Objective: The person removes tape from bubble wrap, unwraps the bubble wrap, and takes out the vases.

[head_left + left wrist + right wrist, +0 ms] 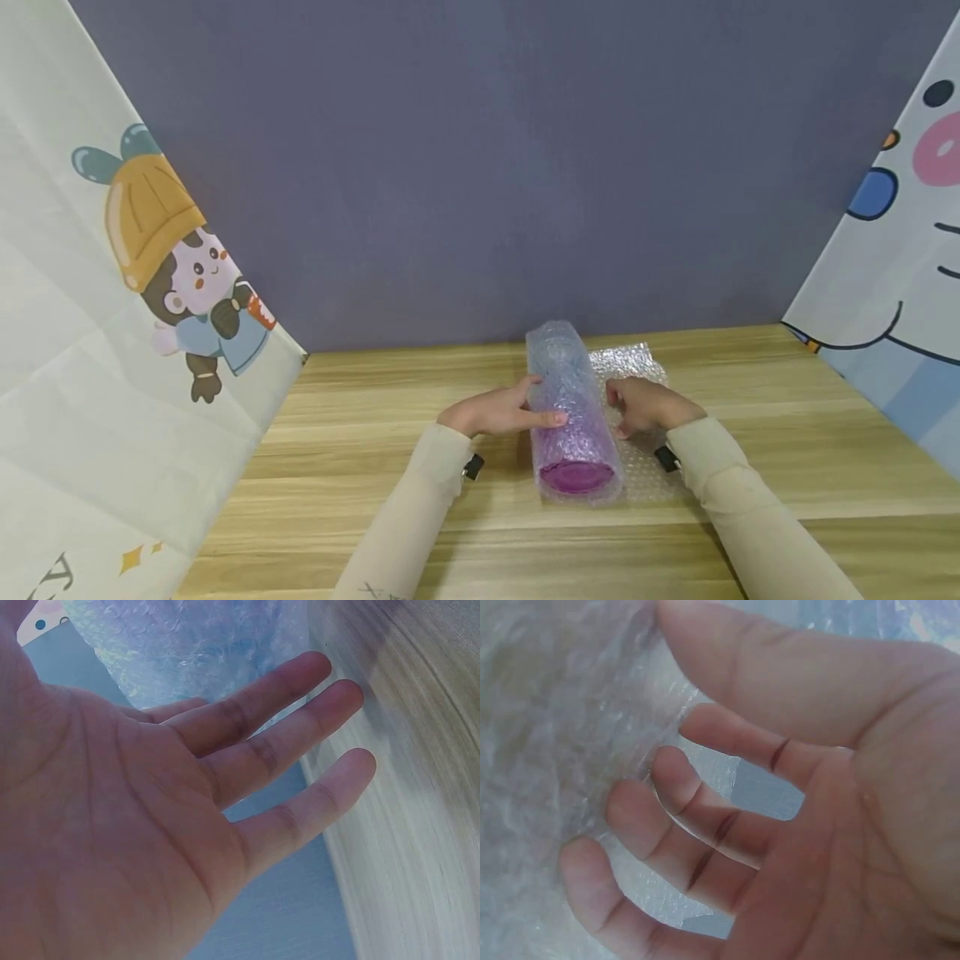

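A cylinder fading from blue to purple [573, 392] lies lengthwise on the table, rolled in clear bubble wrap, its round magenta end towards me. A flat part of the bubble wrap [633, 360] spreads out to its right. My left hand [495, 411] rests on the cylinder's left side, thumb across its top. In the left wrist view its other fingers [262, 754] are straight and spread beside the wrap. On the right side, my right hand [643, 406] touches the wrap. Its fingers [641, 817] are loosely bent, tips against the wrap, thumb apart from them.
The wood-grain table [360, 467] meets a grey-blue panel [450, 167] behind the roll. A white cloth with a cartoon child [195, 267] borders the left side. Another cartoon-printed cloth [915, 275] borders the right.
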Motion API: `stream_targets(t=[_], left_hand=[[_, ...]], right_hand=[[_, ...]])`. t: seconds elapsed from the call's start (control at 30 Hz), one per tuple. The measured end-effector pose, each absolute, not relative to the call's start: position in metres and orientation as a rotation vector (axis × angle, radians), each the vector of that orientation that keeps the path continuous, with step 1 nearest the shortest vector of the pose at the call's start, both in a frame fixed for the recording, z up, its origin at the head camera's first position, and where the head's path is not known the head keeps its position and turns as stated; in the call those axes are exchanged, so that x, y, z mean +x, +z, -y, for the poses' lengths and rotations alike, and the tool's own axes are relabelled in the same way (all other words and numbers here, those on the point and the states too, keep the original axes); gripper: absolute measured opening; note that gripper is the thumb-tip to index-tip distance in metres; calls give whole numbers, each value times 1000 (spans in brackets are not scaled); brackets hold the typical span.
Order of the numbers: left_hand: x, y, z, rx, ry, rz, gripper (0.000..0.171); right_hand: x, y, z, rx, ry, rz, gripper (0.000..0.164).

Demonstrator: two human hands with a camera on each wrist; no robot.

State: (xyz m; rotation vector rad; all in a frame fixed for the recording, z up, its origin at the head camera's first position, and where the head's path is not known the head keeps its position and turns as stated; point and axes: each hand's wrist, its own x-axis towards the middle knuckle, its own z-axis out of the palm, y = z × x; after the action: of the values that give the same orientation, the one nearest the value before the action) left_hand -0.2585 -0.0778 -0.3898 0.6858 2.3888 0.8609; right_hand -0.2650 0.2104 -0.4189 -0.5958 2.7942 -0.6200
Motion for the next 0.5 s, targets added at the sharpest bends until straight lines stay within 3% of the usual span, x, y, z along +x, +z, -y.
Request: stream_targets(t=[0.5], left_hand=[[-258, -385, 85, 683, 863, -2367, 110]], right_hand=[[-262, -414, -208, -591, -581, -2794, 39]])
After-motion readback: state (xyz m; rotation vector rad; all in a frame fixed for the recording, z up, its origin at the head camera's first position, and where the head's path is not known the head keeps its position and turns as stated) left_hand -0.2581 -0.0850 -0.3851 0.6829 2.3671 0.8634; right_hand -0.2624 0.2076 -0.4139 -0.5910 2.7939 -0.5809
